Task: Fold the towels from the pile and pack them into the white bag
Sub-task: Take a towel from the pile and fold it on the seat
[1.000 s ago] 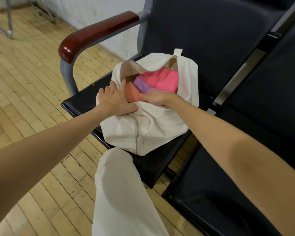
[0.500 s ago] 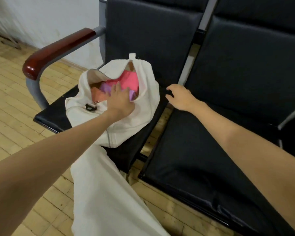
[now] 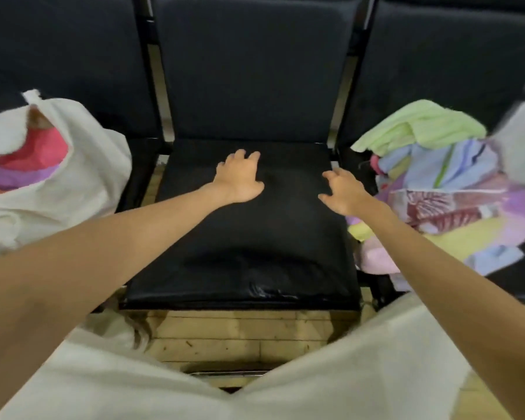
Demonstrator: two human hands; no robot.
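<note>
Two empty hands, the left hand (image 3: 240, 177) and right hand (image 3: 343, 192), spread their fingers over the middle seat (image 3: 240, 253). Best to pick one towel off the pile (image 3: 437, 183) on the right, not a bunch.

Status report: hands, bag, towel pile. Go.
Left hand and right hand open, empty, over middle seat. White bag left, towels inside. Towel pile right, unfolded. Nothing blocking.

No writing, label, brand, number or sign can be read anywhere. The white bag (image 3: 82, 165) is plain cloth, and the patterned towel (image 3: 437, 207) in the pile right of the middle seat (image 3: 240, 237) carries only blurred shapes.
</note>
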